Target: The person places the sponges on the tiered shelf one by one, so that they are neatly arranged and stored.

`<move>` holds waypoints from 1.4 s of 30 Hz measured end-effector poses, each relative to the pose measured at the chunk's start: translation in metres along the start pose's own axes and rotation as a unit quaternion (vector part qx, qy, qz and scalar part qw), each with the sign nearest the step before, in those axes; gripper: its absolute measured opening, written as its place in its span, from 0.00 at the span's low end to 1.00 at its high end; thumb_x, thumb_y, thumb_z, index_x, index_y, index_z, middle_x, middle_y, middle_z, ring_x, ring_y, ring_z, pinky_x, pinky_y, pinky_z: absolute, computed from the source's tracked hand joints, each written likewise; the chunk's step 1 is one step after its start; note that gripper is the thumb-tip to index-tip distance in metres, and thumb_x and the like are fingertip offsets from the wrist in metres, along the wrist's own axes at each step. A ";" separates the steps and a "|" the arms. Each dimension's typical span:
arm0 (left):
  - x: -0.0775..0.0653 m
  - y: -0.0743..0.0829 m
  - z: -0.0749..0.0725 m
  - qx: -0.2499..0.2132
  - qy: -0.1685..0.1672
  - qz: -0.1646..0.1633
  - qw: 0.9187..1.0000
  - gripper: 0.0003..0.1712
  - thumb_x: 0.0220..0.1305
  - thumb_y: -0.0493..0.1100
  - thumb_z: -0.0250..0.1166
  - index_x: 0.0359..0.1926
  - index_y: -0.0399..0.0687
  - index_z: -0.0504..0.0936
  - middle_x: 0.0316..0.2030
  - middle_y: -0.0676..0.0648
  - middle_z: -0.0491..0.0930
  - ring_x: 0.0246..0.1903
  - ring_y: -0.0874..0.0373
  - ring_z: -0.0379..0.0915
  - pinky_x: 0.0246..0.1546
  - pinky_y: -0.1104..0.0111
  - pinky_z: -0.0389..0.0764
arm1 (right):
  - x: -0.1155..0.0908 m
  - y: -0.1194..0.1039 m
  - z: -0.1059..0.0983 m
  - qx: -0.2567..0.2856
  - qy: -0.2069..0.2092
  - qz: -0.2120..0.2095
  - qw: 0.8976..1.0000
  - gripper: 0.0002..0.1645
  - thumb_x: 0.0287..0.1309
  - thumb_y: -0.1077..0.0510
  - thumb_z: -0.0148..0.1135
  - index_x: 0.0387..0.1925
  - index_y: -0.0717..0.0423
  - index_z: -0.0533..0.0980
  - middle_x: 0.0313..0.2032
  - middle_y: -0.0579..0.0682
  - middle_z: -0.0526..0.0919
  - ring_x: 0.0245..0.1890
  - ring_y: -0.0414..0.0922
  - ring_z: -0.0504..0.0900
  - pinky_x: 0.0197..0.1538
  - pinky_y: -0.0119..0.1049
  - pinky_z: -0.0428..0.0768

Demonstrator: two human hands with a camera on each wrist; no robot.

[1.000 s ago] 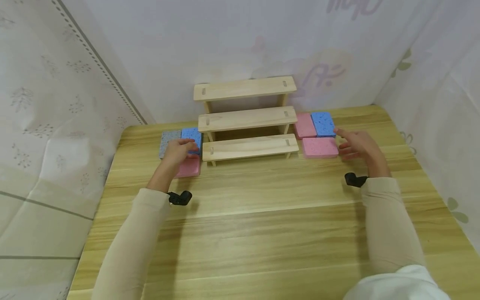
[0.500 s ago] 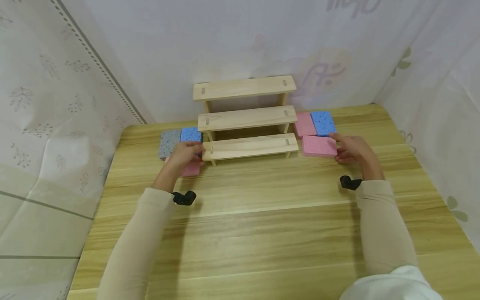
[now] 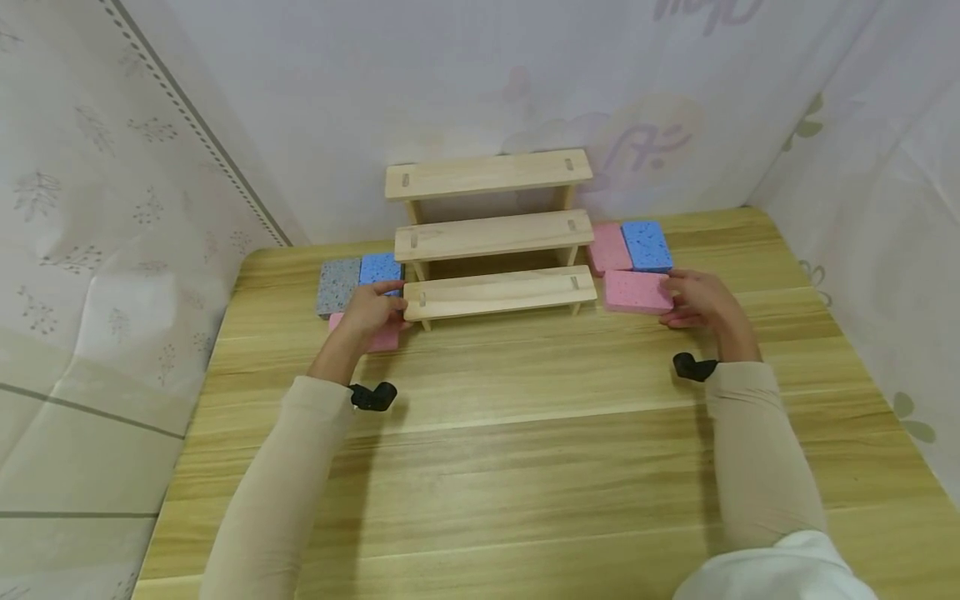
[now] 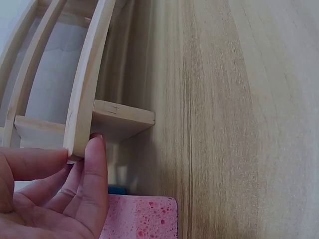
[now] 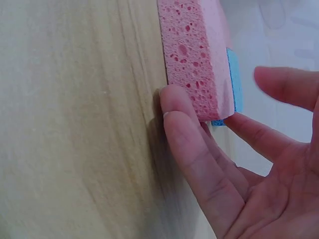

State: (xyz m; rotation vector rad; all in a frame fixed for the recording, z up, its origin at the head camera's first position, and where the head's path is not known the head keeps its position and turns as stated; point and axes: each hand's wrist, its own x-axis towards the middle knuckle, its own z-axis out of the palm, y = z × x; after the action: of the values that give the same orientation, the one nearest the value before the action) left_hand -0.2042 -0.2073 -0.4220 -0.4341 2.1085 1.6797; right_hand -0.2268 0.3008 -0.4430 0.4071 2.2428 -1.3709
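My left hand (image 3: 369, 310) is at the left end of the lowest step of a three-tier wooden shelf (image 3: 498, 293). In the left wrist view, the thumb and fingers (image 4: 94, 172) pinch that step's end from both faces. A pink sponge (image 4: 142, 216) lies below this hand, partly covered by it in the head view. My right hand (image 3: 701, 300) is at the right end of another pink sponge (image 3: 636, 292). The right wrist view has its fingers (image 5: 192, 149) touching the sponge's end, while the thumb (image 5: 286, 85) stands off from it.
Left of the shelf lie a grey sponge (image 3: 339, 286) and a blue sponge (image 3: 380, 268). Right of it lie a pink sponge (image 3: 609, 248) and a blue sponge (image 3: 647, 246). The wooden table (image 3: 525, 467) meets a white patterned cloth (image 3: 480, 75) behind.
My left hand has moved right from above the sponges to the lowest step's end and taken hold of it. My right hand has moved left, coming up to the front pink sponge.
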 end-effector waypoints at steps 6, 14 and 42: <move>0.001 -0.001 0.001 -0.011 -0.001 0.006 1.000 0.30 0.71 0.34 0.52 0.73 0.44 0.60 0.61 0.35 0.70 0.30 0.60 0.78 0.45 0.61 0.85 | 0.002 0.004 0.002 0.009 0.014 -0.005 1.000 0.43 0.69 0.46 0.53 0.76 0.55 0.48 0.47 0.59 0.75 0.29 0.41 0.85 0.39 0.35 0.86; 0.001 -0.003 0.001 -0.016 -0.001 0.006 1.000 0.31 0.72 0.34 0.52 0.73 0.44 0.60 0.61 0.35 0.70 0.32 0.60 0.78 0.47 0.61 0.84 | 0.003 0.004 0.006 0.020 0.031 -0.012 0.999 0.43 0.68 0.51 0.57 0.76 0.56 0.50 0.39 0.52 0.78 0.27 0.39 0.85 0.37 0.33 0.86; 0.002 -0.004 0.000 -0.015 0.008 0.003 1.000 0.30 0.71 0.36 0.54 0.73 0.47 0.63 0.61 0.37 0.72 0.29 0.62 0.79 0.45 0.62 0.85 | -0.005 0.011 0.000 0.036 0.066 -0.030 0.997 0.40 0.66 0.48 0.60 0.74 0.51 0.58 0.31 0.44 0.79 0.28 0.38 0.80 0.36 0.34 0.86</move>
State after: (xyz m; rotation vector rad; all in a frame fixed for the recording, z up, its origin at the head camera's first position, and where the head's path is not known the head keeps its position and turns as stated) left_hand -0.2042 -0.2083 -0.4264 -0.4521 2.1009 1.7197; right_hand -0.2175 0.3061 -0.4485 0.4702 2.3329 -1.4999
